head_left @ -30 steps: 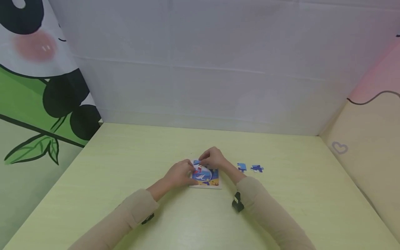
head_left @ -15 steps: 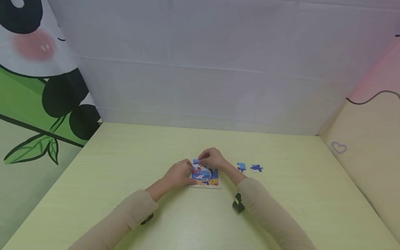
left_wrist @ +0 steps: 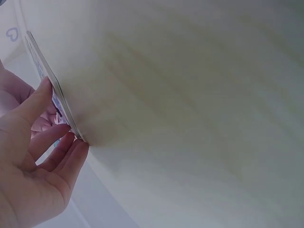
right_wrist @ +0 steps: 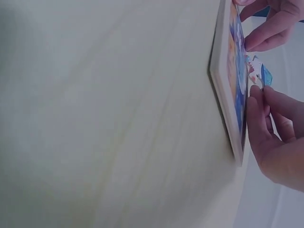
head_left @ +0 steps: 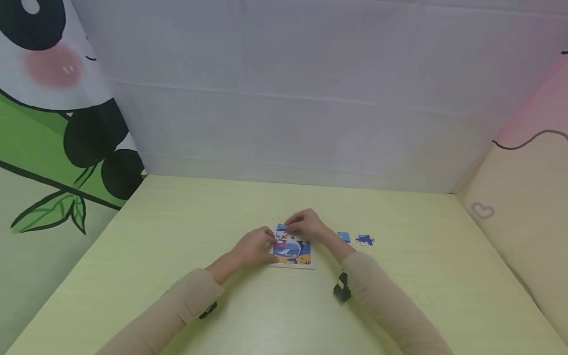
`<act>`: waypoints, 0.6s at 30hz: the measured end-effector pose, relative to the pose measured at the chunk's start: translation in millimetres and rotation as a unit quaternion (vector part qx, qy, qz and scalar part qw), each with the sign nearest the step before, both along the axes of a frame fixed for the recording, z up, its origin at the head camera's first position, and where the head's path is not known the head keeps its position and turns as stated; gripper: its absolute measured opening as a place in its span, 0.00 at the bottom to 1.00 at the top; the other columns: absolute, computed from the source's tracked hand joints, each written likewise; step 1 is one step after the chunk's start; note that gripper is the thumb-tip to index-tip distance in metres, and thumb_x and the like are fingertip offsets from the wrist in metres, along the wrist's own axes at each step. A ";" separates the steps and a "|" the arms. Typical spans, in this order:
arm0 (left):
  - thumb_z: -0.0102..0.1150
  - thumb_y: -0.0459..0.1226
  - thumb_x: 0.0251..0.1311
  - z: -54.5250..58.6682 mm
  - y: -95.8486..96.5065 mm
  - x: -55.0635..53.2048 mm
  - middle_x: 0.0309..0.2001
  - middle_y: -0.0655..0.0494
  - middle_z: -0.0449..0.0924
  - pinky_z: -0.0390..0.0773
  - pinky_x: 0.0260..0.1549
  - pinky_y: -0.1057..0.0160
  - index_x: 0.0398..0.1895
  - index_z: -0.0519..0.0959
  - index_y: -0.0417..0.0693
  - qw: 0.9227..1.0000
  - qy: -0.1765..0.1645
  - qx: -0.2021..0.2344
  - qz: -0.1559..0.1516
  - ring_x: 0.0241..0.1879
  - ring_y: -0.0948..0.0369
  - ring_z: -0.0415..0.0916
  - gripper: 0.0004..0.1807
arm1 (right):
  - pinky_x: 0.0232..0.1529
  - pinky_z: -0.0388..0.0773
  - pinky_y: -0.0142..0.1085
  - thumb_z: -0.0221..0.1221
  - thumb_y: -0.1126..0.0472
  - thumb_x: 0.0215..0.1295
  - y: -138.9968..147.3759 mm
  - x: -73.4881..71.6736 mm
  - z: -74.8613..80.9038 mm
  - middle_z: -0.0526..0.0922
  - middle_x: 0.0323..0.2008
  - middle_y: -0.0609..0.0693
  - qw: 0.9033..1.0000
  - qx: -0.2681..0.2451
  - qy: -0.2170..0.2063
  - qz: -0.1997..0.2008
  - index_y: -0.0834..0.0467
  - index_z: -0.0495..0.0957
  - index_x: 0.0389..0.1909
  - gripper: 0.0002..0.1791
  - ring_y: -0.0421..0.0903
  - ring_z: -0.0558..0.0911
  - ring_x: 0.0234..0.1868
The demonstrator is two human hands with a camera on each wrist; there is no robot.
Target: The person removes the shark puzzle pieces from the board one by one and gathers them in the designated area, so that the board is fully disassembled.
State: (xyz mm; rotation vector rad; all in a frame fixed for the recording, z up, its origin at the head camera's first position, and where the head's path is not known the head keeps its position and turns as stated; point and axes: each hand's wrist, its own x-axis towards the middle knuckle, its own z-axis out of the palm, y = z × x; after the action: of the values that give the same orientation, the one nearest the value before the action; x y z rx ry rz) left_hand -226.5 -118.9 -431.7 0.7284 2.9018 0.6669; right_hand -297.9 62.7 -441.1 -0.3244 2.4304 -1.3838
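Observation:
A small jigsaw puzzle board (head_left: pixel 293 266) with a sea picture lies on the table, its pale rim showing along the near side. My left hand (head_left: pixel 254 247) holds the board's left side, thumb by the near corner and fingertips at the edge in the left wrist view. Between thumb and fingers, my right hand (head_left: pixel 308 225) pinches a blue-and-white puzzle piece (right_wrist: pixel 259 72). That piece stands tilted up from the board's surface at its far left part in the right wrist view. Behind the right hand, the board's far right part is hidden.
Two loose blue puzzle pieces, a nearer piece (head_left: pixel 343 237) partly covered by the right forearm and a farther piece (head_left: pixel 365 239), lie right of the board. A pale wall (head_left: pixel 284 138) rises behind the table (head_left: pixel 399 296), with painted panels at both sides.
My right hand has shifted slightly right and away, and the pinched piece has come up and turned at the board's far left corner. The left hand has stayed in place.

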 end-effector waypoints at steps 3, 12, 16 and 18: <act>0.72 0.42 0.39 -0.5 -0.3 -0.9 0.42 0.47 0.77 0.74 0.46 0.58 0.39 0.80 0.33 1.000 0.004 -0.001 -0.006 0.43 0.53 0.74 0.25 | 0.37 0.76 0.31 0.63 0.65 0.52 4.1 1.1 5.7 0.83 0.34 0.52 1.000 -0.009 -0.002 -0.001 0.62 0.82 0.35 0.09 0.42 0.80 0.34; 0.72 0.42 0.40 0.9 1.1 -1.9 0.43 0.48 0.77 0.73 0.47 0.58 0.41 0.80 0.34 1.000 -0.006 -0.010 0.004 0.44 0.53 0.73 0.25 | 0.42 0.78 0.39 0.58 0.69 0.57 37.6 2.8 29.8 0.82 0.37 0.59 0.999 -0.048 -0.012 0.016 0.70 0.79 0.40 0.10 0.47 0.82 0.36; 0.72 0.41 0.40 -0.4 1.5 -2.1 0.43 0.49 0.76 0.73 0.47 0.58 0.41 0.80 0.34 1.000 -0.004 -0.007 0.005 0.44 0.53 0.73 0.25 | 0.44 0.78 0.40 0.58 0.67 0.59 64.8 -4.6 28.2 0.81 0.38 0.59 0.999 -0.036 -0.010 0.014 0.69 0.78 0.41 0.11 0.48 0.82 0.38; 0.72 0.41 0.39 -0.9 1.7 -2.0 0.43 0.49 0.76 0.73 0.47 0.57 0.41 0.80 0.34 1.000 -0.003 -0.004 0.004 0.44 0.54 0.73 0.25 | 0.45 0.77 0.41 0.58 0.66 0.59 80.4 -5.3 30.3 0.81 0.38 0.59 0.999 -0.033 -0.010 0.016 0.69 0.78 0.42 0.12 0.49 0.82 0.39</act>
State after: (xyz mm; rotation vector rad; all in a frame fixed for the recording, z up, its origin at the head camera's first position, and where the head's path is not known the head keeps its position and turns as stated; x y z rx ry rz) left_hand -228.5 -117.2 -432.7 0.7142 2.9019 0.6575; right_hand -303.2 143.1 -410.9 -0.3623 2.3560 -1.4493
